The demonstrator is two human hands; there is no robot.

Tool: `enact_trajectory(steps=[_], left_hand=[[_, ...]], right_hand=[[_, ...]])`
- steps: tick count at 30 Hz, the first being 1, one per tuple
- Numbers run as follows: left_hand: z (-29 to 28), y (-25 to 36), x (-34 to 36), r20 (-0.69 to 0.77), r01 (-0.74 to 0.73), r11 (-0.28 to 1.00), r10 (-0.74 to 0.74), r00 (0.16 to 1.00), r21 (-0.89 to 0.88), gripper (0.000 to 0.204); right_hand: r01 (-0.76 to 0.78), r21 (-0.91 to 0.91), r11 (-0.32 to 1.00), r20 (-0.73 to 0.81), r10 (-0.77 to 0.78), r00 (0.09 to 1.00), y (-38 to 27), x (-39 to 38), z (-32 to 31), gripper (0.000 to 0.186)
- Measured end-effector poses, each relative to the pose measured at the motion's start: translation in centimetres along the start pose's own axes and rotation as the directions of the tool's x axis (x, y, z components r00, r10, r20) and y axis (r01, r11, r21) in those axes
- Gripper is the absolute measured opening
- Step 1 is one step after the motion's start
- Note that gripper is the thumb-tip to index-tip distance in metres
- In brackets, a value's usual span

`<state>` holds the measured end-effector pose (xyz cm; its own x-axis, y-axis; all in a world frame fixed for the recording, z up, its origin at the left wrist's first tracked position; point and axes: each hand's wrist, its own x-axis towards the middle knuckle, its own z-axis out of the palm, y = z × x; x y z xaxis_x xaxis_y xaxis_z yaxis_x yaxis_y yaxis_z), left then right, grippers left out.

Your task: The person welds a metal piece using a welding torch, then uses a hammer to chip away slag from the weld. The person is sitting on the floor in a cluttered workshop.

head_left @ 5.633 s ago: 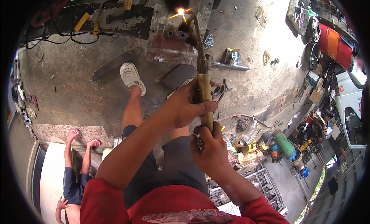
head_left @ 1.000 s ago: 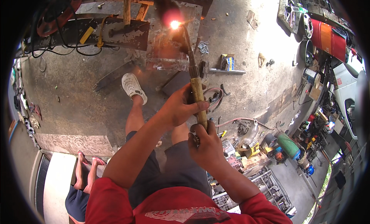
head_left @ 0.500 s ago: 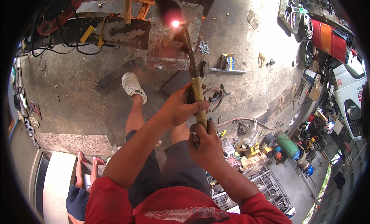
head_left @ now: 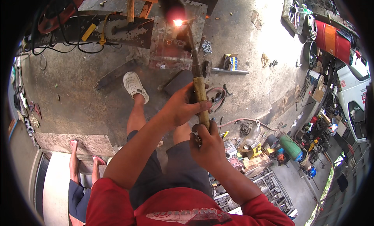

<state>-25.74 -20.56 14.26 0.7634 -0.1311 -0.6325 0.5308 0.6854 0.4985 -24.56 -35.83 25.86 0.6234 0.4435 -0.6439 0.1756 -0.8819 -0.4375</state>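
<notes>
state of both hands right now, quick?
Left hand: closed, holding the torch by its handle.
Right hand: closed at the rear end of the same handle.

Fasteners (head_left: 206,47) and box (head_left: 230,62) on floor (head_left: 85,105)

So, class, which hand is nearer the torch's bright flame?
Left: the left hand grips the torch handle closer to the flame; the right hand is at the handle's lower end, farther away.
</notes>
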Motion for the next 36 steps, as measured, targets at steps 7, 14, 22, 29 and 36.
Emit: enact_trajectory(steps=[7,14,22,29,36], left_hand=[[-0.01,-0.08,0.11,0.032,0.005,1.000,-0.004,0.999,-0.023,0.064],[-0.01,-0.38,0.13,0.017,-0.005,1.000,0.005,1.000,-0.015,0.065],[-0.07,-0.46,0.33,0.026,-0.018,1.000,0.018,0.999,-0.007,0.066],[-0.21,-0.54,0.26,0.023,-0.014,1.000,0.014,1.000,-0.009,0.066],[-0.20,-0.47,0.27,0.048,-0.003,0.999,0.005,0.999,-0.045,0.068]], right_hand=[[0.007,0.002,1.000,-0.008,-0.007,1.000,0.11,-0.05,0.03,0.023],[-0.002,0.000,1.000,0.006,0.002,1.000,0.10,-0.08,-0.04,0.025],[-0.008,-0.004,1.000,0.020,0.008,1.000,0.00,-0.10,-0.25,0.031],[-0.021,0.008,1.000,0.021,0.021,1.000,-0.19,-0.01,-0.11,0.026],[-0.016,-0.001,1.000,0.003,0.016,1.000,-0.12,-0.07,0.10,0.023]])
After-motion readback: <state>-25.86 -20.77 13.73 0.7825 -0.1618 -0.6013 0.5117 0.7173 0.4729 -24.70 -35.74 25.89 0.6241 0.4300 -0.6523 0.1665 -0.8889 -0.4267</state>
